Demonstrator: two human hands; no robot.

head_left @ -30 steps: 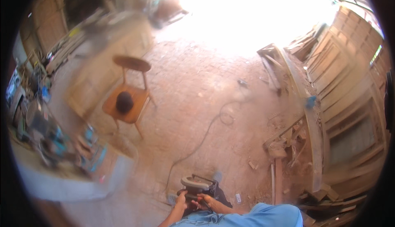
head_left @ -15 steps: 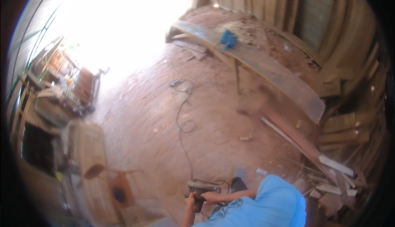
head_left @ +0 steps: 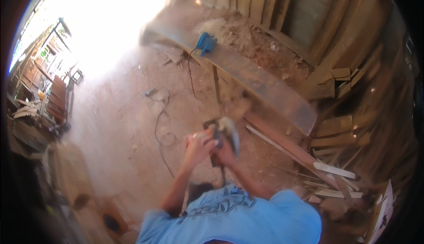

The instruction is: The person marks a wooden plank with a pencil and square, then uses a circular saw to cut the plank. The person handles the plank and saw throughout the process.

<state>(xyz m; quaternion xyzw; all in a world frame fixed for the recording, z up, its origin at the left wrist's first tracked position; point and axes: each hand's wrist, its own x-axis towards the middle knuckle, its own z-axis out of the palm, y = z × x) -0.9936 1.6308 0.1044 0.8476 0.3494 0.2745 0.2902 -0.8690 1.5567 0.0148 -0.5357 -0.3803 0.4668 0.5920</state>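
Note:
A circular saw (head_left: pixel 230 134) is held up in front of me, its round metal guard or blade side facing right; motion blurs it. My left hand (head_left: pixel 201 146) is closed on the saw's left side, its fingers bent over the dark body. My right hand (head_left: pixel 226 154) grips the saw lower down, partly hidden behind the tool. A dark cord drops from the saw toward my blue shirt.
A long wooden bench (head_left: pixel 265 87) crosses ahead to the right, bearing a blue corded power tool (head_left: pixel 206 43). A loose cable (head_left: pixel 160 131) curls over the dirt floor. Boards and scraps (head_left: pixel 334 169) lie at right; an orange-brown object (head_left: pixel 112 222) sits lower left.
Both hands have lifted the circular saw from low near my legs to out in front of me and turned it. The view has shifted, so the bench appears farther left.

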